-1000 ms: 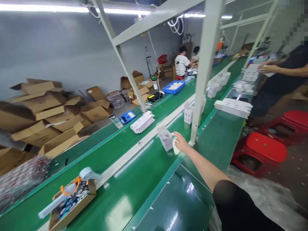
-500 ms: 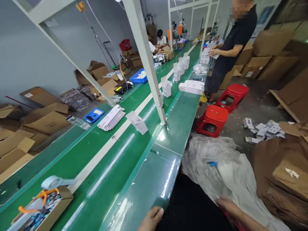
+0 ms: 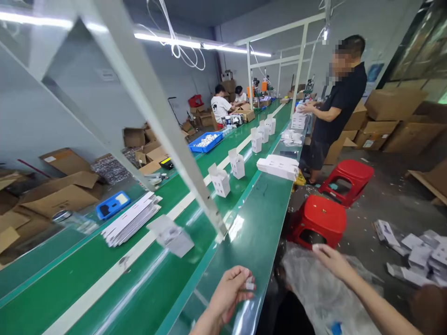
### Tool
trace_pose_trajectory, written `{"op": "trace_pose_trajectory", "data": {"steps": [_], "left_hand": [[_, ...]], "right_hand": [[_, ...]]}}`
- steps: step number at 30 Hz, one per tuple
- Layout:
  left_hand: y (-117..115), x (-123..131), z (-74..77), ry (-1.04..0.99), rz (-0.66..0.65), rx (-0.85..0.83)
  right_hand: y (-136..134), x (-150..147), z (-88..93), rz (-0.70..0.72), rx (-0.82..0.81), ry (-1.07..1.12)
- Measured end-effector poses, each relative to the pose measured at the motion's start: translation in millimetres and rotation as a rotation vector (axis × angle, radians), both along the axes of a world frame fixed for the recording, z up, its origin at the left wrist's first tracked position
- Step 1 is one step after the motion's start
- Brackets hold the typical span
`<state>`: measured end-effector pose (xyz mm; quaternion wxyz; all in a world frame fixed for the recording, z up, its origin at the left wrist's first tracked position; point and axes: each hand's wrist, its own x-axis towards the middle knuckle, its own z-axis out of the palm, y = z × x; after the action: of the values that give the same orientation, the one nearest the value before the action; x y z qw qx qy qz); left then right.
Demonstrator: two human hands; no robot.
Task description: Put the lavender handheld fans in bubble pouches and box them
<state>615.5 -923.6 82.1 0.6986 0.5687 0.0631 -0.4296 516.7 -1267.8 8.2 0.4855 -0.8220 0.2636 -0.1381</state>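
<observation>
My left hand [image 3: 228, 293] hovers over the near edge of the green conveyor belt [image 3: 146, 279], fingers curled round a small white piece [image 3: 249, 285]. My right hand [image 3: 331, 260] reaches out over a clear plastic bag [image 3: 321, 298] beside the belt, fingers stretched and holding nothing. A white open box [image 3: 172, 236] lies tipped on the belt just ahead of my left hand. More white boxes [image 3: 220, 180] stand upright in a row further along the belt. A stack of flat white cartons [image 3: 131, 218] lies on the belt's left side.
A white frame post [image 3: 167, 139] slants down to the belt edge. Two red stools [image 3: 321, 218] stand on the floor to the right. A person in black [image 3: 335, 102] stands at the belt further on; two people sit at the far end. Cardboard boxes [image 3: 59, 195] pile up on the left.
The view has swung right and lifted. My left hand has come up over the belt edge, pinching a small white piece. My right hand has risen over the plastic bag.
</observation>
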Motion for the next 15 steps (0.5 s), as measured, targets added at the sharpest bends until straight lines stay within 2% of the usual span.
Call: {"op": "trace_pose_trajectory", "data": {"steps": [2,5,8,11,13,15], "left_hand": [[-49.3,42.6,-15.4,0.056,0.046,0.011],[-120.2,107.7,-39.9,0.136,0.186,0.053],[-182.9,163.2,-53.5,0.189,0.297,0.021],[-236.8,209.9,-56.9,0.199,0.338,-0.036],[-270.9,239.5,-58.8,0.205,0.355,-0.087],[-306.1,268.7,-62.9,0.22,0.368,-0.141]], "right_hand": [[-79.0,94.0,25.6,-0.025,-0.112,-0.016],[-190.7,234.7,58.2,-0.114,-0.205,-0.015],[-275.6,352.3,69.9,-0.175,-0.227,0.061],[-323.5,431.5,61.1,-0.059,-0.172,0.192],[-338.0,463.5,49.8,0.075,-0.103,0.294],[-342.9,483.3,38.0,0.201,-0.018,0.398]]}}
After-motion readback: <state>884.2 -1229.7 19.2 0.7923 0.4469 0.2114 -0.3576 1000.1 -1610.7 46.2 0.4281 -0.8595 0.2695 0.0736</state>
